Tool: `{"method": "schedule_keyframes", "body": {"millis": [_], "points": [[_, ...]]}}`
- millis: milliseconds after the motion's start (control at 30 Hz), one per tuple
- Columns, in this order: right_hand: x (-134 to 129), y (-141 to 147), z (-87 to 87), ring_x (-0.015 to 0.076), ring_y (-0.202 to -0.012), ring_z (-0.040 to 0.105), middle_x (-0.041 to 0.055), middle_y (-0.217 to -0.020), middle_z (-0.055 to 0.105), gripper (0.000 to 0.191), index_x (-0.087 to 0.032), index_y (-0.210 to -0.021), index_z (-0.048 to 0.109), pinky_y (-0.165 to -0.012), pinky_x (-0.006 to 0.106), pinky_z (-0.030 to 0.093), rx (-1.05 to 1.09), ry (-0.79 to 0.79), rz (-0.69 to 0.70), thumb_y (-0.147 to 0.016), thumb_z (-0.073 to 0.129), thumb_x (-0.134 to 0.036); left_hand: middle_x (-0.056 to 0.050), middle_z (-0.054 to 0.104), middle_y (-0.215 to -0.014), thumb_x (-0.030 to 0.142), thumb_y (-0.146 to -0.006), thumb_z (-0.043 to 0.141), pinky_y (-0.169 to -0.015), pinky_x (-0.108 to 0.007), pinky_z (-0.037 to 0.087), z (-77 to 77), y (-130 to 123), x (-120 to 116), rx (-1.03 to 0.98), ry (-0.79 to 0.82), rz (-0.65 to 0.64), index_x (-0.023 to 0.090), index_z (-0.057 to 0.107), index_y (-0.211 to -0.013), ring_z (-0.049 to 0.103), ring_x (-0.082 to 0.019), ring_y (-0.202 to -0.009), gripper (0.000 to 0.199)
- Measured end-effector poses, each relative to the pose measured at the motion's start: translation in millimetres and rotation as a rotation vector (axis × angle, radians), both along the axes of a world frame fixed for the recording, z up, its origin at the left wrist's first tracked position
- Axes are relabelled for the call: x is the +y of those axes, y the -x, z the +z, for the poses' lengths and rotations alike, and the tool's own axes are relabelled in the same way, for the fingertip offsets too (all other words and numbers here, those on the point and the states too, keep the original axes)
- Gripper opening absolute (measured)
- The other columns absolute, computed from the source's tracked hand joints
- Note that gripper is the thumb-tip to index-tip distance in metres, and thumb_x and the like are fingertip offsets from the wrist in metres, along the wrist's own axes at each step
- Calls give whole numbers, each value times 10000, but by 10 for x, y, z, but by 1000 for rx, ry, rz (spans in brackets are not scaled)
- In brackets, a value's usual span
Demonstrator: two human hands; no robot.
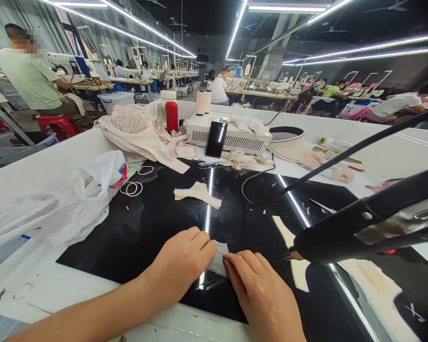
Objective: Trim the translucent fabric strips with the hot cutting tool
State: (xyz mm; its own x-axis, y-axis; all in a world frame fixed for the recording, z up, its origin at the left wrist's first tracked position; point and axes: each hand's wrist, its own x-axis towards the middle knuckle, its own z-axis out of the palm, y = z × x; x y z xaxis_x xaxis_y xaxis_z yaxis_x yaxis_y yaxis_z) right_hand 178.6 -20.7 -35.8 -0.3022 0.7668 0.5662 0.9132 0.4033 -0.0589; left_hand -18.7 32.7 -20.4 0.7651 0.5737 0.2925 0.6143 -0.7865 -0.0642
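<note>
A small, thin, greyish-white piece of fabric [219, 260] lies low over the glossy black work surface [157, 237]. My left hand [183, 261] has its fingers curled together at the left side of this piece. From the right, my right hand [262, 287] pinches the piece's edge between thumb and fingertips. The fingers partly cover both ends of the fabric. Beyond my hands rests a cream curved fabric piece [199, 194]. Another pale cream strip [284, 231] sits to the right, partly behind a black pen-shaped tool [342, 228] with a pointed tip.
White plastic bags [82, 204] lie at the left, near beige lace garments [135, 130]. A phone [216, 138] leans against a white vented box [231, 135], beside a red bottle [171, 117]. A black cable [324, 164] crosses the right side. Other people sit at sewing machines behind.
</note>
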Motion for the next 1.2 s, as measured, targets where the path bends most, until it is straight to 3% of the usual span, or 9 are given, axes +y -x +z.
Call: {"method": "schedule_keyframes", "body": {"millis": [200,333,667,1000,1100,1200], "points": [[3,-4,2,173,-627,590,27,-733,655,424,-210,-887,678,-597,312,429,-6,26,8,-1126,330,-256,-58,710,-970,11,-989,460,-854,-344,590,28,-30,-64,-151,106,-198,155,606,-991,680,-204,-913,205],[-3,-6,1,173,-633,599,23,-742,662,402,-206,-924,675,-598,311,436,-1,26,12,-1123,328,-237,-88,754,-1076,41,-1012,476,-923,-359,616,-3,-48,-71,-210,87,-228,123,626,-1023,721,-223,-1010,171],[0,1,-26,174,-623,602,18,-735,660,403,-204,-899,687,-583,319,439,9,10,3,-1114,346,-213,-94,759,-1114,64,-1024,518,-1060,-348,588,-62,-57,-51,-239,80,-249,107,642,-1053,729,-206,-1093,134],[18,9,-56,171,-617,611,25,-725,667,439,-210,-923,696,-582,310,440,1,-9,6,-1127,309,-242,-80,747,-1094,78,-1040,512,-1060,-340,583,-116,-70,-40,-234,58,-242,108,649,-1038,723,-204,-1074,140],[34,0,-34,178,-619,633,36,-742,687,439,-197,-921,703,-580,322,466,-14,-9,24,-1121,314,-228,-86,749,-1105,80,-1038,523,-1028,-348,598,-123,-74,-34,-241,71,-239,110,647,-1062,724,-211,-1084,129],[-26,-93,23,194,-691,698,66,-848,753,389,-175,-1033,728,-640,341,534,-22,-47,87,-1112,350,-222,-91,751,-1131,99,-1053,511,-1027,-358,596,-123,-79,-28,-242,78,-248,117,639,-1093,721,-212,-1109,136]]}}
